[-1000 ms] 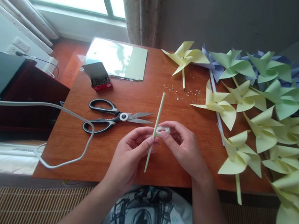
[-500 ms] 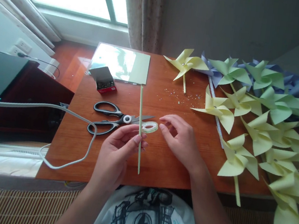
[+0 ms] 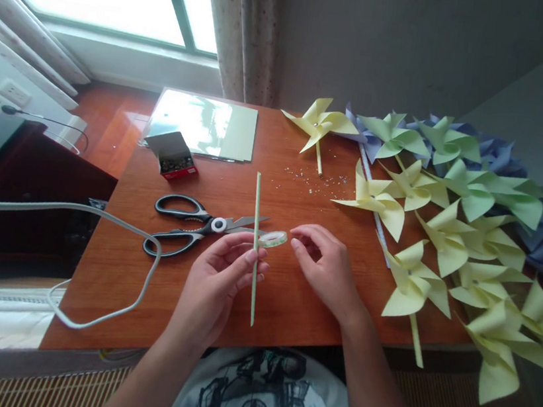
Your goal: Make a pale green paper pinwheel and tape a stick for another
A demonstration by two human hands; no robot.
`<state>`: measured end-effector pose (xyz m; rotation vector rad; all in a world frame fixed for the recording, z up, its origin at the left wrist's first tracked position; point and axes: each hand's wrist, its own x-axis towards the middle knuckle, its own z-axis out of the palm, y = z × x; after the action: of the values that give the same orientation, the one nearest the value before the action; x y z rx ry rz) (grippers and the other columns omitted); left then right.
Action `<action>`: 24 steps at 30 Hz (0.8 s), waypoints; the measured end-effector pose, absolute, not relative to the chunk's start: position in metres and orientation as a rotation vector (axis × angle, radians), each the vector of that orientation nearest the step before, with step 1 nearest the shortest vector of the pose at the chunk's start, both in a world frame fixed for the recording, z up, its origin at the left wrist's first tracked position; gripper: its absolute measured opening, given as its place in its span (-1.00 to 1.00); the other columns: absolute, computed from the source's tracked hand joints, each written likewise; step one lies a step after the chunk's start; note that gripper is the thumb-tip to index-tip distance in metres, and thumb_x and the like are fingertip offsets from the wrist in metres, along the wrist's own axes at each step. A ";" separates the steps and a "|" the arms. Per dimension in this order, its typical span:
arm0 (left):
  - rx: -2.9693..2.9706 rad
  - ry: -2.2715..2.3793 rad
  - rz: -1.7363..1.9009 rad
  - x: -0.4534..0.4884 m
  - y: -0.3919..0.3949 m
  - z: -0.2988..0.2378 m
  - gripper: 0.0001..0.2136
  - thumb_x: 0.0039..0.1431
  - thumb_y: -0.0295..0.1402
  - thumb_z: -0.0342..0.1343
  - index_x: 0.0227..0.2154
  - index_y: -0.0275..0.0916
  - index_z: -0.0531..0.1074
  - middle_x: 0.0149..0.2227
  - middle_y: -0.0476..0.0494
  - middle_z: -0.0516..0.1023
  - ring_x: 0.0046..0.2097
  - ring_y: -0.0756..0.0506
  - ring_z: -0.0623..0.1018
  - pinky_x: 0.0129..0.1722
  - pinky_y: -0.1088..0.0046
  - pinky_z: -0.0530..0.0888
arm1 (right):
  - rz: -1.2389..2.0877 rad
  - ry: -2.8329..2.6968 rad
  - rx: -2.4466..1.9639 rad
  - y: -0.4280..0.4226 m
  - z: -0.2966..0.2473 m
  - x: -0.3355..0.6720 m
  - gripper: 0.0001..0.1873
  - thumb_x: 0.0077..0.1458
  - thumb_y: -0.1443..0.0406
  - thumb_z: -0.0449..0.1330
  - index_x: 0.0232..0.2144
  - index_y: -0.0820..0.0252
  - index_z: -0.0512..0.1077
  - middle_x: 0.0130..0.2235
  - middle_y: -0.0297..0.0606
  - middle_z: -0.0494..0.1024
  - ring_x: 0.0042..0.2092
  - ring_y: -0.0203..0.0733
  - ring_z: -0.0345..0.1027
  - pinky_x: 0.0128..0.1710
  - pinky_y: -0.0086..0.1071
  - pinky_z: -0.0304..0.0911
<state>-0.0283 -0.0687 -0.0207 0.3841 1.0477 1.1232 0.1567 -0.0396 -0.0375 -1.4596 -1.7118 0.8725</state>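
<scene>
My left hand [image 3: 218,283] is closed, pinching a thin pale green stick [image 3: 257,208] that stands nearly upright over the wooden table [image 3: 106,275]. A small roll of clear tape [image 3: 273,238] sits against the stick at my left fingertips. Whether those fingers also hold the roll I cannot tell. My right hand [image 3: 328,268] hovers just right of the roll, its fingers loosely curved and apart, with nothing visible in them.
Black-handled scissors [image 3: 198,227] lie left of my hands. Behind them are a small red box of pins [image 3: 172,157] and a green paper sheet [image 3: 206,125]. Several yellow, green and blue paper pinwheels [image 3: 421,203] cover the right side. A white cable [image 3: 91,313] loops over the left edge.
My right hand let go of the tape roll and drew slightly right. My left hand shifted left with the stick and the roll, and the stick now tilts the other way.
</scene>
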 end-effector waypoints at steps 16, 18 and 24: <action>0.354 1.050 1.119 -0.026 -0.067 -0.022 -0.75 0.07 -0.41 0.40 -0.16 -0.23 0.58 -0.24 -0.10 0.66 -0.31 0.01 0.65 -0.30 0.60 0.60 | 0.906 -1.756 -1.448 -0.034 -0.037 0.157 -0.87 0.24 0.39 0.18 -0.21 0.19 0.54 -0.21 -0.25 0.60 -0.27 -0.24 0.45 -0.27 -0.41 0.36; 0.344 1.059 1.130 -0.026 -0.067 -0.021 -0.74 0.06 -0.41 0.41 -0.17 -0.23 0.58 -0.24 -0.10 0.66 -0.32 0.00 0.65 -0.31 0.60 0.61 | 0.894 -1.764 -1.452 -0.034 -0.038 0.157 -0.87 0.24 0.39 0.18 -0.22 0.19 0.53 -0.21 -0.25 0.60 -0.27 -0.23 0.45 -0.26 -0.39 0.38; 0.321 1.063 1.225 -0.034 -0.068 -0.007 -0.72 -0.02 -0.44 0.44 -0.21 -0.22 0.60 -0.31 -0.08 0.66 -0.37 0.01 0.64 -0.37 0.61 0.60 | 0.585 -1.899 -1.546 -0.039 -0.045 0.145 -0.81 0.26 0.38 0.13 -0.14 0.21 0.52 -0.14 -0.10 0.59 -0.10 -0.02 0.44 -0.04 -0.16 0.41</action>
<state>-0.0336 -0.0681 -0.0073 0.3210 1.0626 1.2245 0.1451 -0.0387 -0.0453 -1.5457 -1.8992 0.5852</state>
